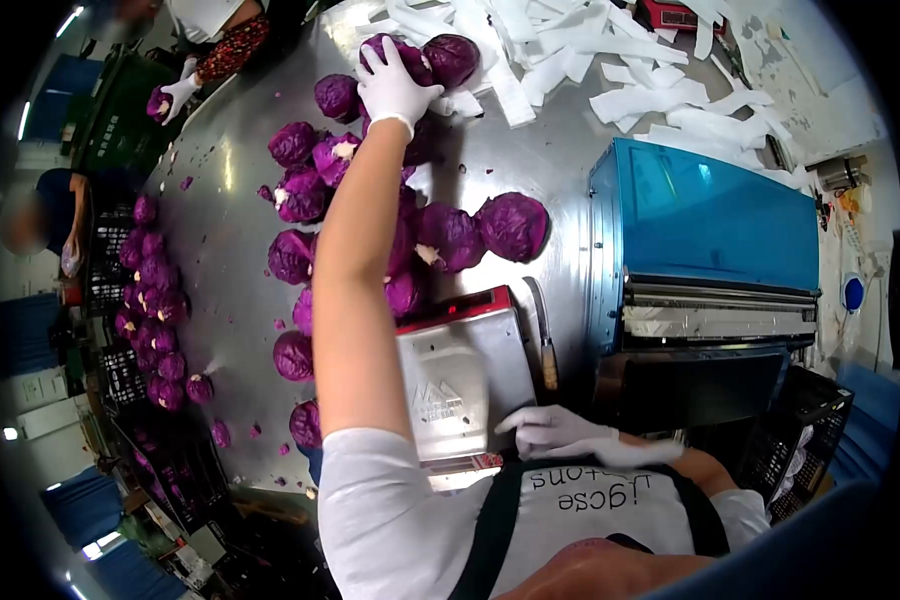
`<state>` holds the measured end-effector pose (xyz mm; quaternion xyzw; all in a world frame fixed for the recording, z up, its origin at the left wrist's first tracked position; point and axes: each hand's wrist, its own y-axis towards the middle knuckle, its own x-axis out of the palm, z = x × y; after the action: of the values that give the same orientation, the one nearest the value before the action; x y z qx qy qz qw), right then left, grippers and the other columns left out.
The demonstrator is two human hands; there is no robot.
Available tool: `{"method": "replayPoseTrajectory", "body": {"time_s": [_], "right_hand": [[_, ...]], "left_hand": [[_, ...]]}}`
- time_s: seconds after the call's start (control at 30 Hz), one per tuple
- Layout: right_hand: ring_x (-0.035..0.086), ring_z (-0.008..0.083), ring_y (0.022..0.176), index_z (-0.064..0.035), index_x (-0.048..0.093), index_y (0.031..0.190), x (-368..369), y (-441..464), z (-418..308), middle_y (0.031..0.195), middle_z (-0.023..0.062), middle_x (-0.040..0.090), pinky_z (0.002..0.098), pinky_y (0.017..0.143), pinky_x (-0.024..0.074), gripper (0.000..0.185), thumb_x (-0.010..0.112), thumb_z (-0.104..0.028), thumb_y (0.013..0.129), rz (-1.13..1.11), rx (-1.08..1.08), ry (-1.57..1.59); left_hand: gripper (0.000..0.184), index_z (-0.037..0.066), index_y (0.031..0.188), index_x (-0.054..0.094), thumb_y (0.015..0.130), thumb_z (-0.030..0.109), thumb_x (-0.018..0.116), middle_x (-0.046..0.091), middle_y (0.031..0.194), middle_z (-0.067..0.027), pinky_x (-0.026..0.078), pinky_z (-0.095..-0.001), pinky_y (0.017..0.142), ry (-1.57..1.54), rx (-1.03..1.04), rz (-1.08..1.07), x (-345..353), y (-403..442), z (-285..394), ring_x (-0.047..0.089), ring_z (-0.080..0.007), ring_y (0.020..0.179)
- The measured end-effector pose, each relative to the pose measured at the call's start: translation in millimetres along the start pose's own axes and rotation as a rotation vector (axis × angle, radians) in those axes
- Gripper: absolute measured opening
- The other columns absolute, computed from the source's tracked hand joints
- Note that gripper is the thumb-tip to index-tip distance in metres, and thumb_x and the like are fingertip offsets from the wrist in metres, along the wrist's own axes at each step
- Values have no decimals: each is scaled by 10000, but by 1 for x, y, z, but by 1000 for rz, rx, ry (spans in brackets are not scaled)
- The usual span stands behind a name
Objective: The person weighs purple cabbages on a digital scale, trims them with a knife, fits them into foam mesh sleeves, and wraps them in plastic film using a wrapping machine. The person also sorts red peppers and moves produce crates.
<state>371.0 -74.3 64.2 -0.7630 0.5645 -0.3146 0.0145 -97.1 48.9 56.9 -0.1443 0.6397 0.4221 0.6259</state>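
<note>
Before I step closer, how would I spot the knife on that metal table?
Find the big blue-topped machine at the picture's right, then the red-edged weighing scale left of it. In the gap between them lies the knife. Unlike its boxy neighbours, it is slim, with a narrow metal blade and a light brown handle.

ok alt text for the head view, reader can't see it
A gloved left hand rests on a purple cabbage on a metal table; the gloved right hand is at a scale. More cabbages lie between, a knife and blue machine at right.
</note>
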Motion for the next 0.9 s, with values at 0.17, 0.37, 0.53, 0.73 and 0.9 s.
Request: {"method": "replayPoseTrajectory", "body": {"time_s": [0.17, 0.37, 0.53, 0.73, 0.9], "right_hand": [[587, 83, 839, -8, 503, 1329, -8, 3, 9, 895, 34, 628, 245, 761, 489, 395, 547, -128, 955, 17, 212, 153], [594, 91, 855, -62, 526, 1318, 2, -4, 12, 915, 23, 618, 254, 766, 493, 369, 533, -139, 957, -2, 95, 73], [552, 53, 706, 18, 547, 1261, 9, -18, 4, 802, -39, 570, 195, 641, 468, 316, 540, -87, 964, 60, -12, 321], [579, 65, 713, 17, 570, 1230, 15, -35, -14, 758, -11, 588, 221, 683, 492, 318, 493, -57, 931, 124, -81, 71], [560, 58, 754, -10, 579, 1241, 40, -58, -5, 767, -18, 582, 207, 747, 468, 314, 511, -98, 948, 60, -83, 23]], "left_hand": [[1024, 147, 1414, 348, 567, 411, 858, 335, 1451, -204, 505, -475, 933, -106, -190, -45, 33, 24, -5, 467, -415, 1246], [1041, -20, 1381, 352, 577, 354, 897, 389, 1363, -224, 386, -400, 1063, -709, -176, 168, -24, -34, -24, 455, -339, 1240], [1004, 22, 1426, 306, 621, 199, 880, 444, 1341, -174, 397, -379, 1054, -1134, -255, -96, -161, -195, -24, 477, -270, 1238], [1086, 42, 1448, 258, 587, 154, 910, 423, 1351, -156, 413, -381, 1062, -1232, -485, -85, -228, -391, -18, 486, -267, 1227], [1049, 37, 1438, 283, 593, 154, 892, 378, 1392, -172, 364, -391, 1090, -854, -434, 24, -222, -471, -2, 423, -288, 1286]]}}
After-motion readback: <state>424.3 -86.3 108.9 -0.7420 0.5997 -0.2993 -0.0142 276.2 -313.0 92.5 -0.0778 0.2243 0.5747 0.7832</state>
